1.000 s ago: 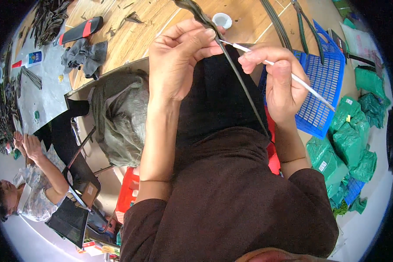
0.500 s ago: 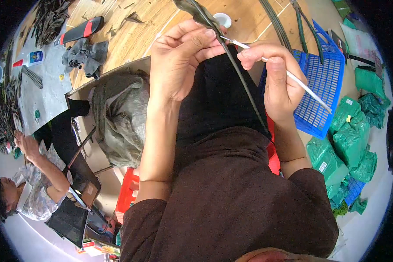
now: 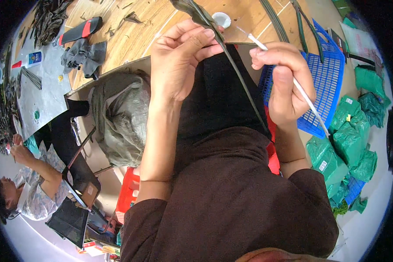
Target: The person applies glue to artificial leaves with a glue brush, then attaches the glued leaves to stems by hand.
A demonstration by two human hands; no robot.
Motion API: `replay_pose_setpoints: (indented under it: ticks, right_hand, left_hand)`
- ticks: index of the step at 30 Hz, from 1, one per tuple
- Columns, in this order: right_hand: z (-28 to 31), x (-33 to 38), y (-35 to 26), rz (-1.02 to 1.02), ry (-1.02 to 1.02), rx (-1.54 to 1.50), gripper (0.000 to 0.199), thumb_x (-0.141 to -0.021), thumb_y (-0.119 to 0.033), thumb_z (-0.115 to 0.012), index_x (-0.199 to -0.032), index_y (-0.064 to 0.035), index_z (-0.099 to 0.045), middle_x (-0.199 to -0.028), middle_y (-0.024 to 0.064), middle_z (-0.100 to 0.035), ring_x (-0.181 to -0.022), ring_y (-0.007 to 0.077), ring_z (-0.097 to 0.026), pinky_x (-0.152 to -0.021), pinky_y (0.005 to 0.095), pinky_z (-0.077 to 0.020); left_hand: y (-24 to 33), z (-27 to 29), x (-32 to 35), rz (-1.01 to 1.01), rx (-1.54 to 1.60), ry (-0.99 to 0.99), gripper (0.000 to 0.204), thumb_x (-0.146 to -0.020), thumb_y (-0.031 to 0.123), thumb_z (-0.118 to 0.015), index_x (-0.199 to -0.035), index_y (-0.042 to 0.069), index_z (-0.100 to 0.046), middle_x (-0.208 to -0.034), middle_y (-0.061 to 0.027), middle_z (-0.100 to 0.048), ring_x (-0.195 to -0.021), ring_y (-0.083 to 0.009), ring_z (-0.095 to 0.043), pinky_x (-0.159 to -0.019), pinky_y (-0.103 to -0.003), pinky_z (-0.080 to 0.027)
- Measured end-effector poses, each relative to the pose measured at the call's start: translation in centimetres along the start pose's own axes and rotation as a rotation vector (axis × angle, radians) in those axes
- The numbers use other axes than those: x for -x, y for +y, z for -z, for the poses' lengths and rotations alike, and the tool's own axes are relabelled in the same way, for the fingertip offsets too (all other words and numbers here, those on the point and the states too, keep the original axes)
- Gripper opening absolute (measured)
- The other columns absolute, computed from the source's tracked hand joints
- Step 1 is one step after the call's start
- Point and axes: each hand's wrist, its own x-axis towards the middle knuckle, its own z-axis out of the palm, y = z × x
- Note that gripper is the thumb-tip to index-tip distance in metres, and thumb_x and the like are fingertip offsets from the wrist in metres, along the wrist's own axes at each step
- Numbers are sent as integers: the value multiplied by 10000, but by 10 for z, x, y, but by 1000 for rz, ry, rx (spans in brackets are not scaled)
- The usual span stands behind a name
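Note:
Pinched between the thumb and fingers of my left hand [image 3: 174, 65] is a long dark green stem [image 3: 242, 78], slanting down to the right. A dark, folded leaf [image 3: 190, 11] is at its upper end. My right hand [image 3: 288, 83] grips a slim white brush-like stick [image 3: 309, 101], much as one holds a pen. The stick's fine tip points up and left, apart from the stem. Beyond my left fingertips, a small white cup [image 3: 221, 20] stands on the wooden table [image 3: 161, 17].
A blue plastic basket [image 3: 325, 94] is at right, with dark-handled pliers or shears [image 3: 302, 32] at its edge. Green wrapped packages [image 3: 351, 131] are piled beyond. A grey cloth [image 3: 85, 56] and black-and-red case [image 3: 81, 31] lie at left. A co-worker [image 3: 35, 183] sits far left.
My right hand has drawn back to the right, taking the stick's tip away from the stem. The left hand holds nearly still. The co-worker's hand has shifted.

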Motion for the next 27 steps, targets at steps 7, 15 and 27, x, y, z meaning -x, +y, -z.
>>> replay_pose_setpoints:
  ticks: [7,15,27]
  right_hand:
    - [-10,14,-3,-264,-144,15,67,-873,-26,-496,-930,9,-504,-953,148,-570,-777,150,-565,-671,248,-469]
    - [-17,16,-2,-432,-84,-69,279,-769,86,-598,-923,-57,-415,-889,98,-571,-702,90,-557,-531,172,-438]
    - [-21,23,3,-467,-86,-102,283,-772,85,-595,-914,-61,-399,-873,89,-576,-668,87,-553,-526,171,-432]
  left_hand:
    - [2,3,1,-21,16,18,91,-800,-56,-548,-889,-55,-570,-848,-166,-631,-747,-211,-639,-657,-299,-562]
    - [0,2,2,-28,-14,10,125,-822,-31,-529,-938,-59,-565,-905,-181,-617,-803,-244,-630,-697,-307,-557]
    - [5,-3,2,-62,-184,35,113,-749,-46,-615,-858,-66,-592,-820,-187,-643,-642,-169,-627,-593,-254,-545]
